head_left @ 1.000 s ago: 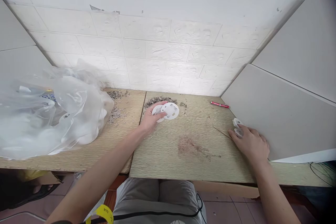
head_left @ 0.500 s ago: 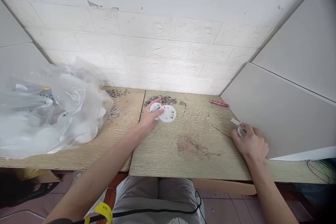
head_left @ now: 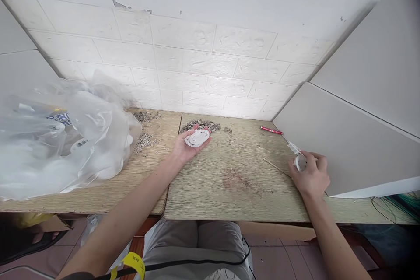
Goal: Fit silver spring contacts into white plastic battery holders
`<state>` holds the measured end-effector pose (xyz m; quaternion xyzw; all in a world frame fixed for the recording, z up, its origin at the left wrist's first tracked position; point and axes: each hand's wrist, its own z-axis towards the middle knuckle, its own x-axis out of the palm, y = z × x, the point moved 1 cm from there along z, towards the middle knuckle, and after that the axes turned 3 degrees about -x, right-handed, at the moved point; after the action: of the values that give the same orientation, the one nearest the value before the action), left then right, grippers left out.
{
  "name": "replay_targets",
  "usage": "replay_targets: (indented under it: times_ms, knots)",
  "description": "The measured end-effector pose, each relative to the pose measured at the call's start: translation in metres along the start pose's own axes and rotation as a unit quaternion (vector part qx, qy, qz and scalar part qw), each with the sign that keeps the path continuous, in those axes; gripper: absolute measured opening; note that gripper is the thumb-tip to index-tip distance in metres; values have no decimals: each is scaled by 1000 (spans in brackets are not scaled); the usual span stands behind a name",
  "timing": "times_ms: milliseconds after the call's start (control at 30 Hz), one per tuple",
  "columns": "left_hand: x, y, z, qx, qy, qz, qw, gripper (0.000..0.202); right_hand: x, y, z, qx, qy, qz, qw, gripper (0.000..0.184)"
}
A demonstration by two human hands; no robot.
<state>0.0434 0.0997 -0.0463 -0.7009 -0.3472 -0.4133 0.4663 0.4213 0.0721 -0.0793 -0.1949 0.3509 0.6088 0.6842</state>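
Observation:
My left hand (head_left: 184, 148) is turned palm up over the table, its fingers curled under a white round plastic disc (head_left: 197, 138) with small slots in its face. Just behind it lies a heap of small metal parts (head_left: 210, 126). Over at the right, my right hand (head_left: 311, 177) is closed around a white round plastic piece (head_left: 298, 163), beside the grey panel. A narrow white strip (head_left: 294, 148) sticks out past those fingertips; whether it belongs to the round piece I cannot tell.
A large clear plastic bag (head_left: 98, 140) of white pieces fills the left side. More small metal parts (head_left: 143, 142) lie beside it. A red pen (head_left: 271, 130) and a thin stick (head_left: 275, 167) rest at the right. A grey panel (head_left: 361, 148) and white brick wall (head_left: 210, 61) bound the table.
The two round discs, side by side in my left hand before, now show as one tilted outline on an upturned palm. My right hand still holds its white piece, with little movement.

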Motion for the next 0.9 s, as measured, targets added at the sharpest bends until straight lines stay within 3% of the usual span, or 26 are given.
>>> replay_targets:
  times_ms: [167,333,400,467,533,600,767,900]
  knots:
    - [2,4,-1,-11,25,32,999,40,-22,24,14,15,27,10,999,41]
    - [-3,15,4,-33,29,72,996,43,-50,90,40,-5,-4,173,985,40]
    - [-5,20,6,-56,19,88,994,42,-57,129,44,-17,16,302,953,41]
    - [-6,24,7,-79,20,109,991,47,-60,171,42,-32,72,424,902,38]
    - [-6,26,4,-96,36,137,985,52,-59,208,36,-73,106,503,855,32]
    - [-4,28,0,-100,71,166,978,55,-55,234,29,-102,119,540,827,27]
    - [-1,32,-11,-105,169,235,951,50,-37,248,17,-41,158,580,798,20]
    - [0,34,-12,-127,154,236,951,39,-32,243,14,-34,177,593,785,25]
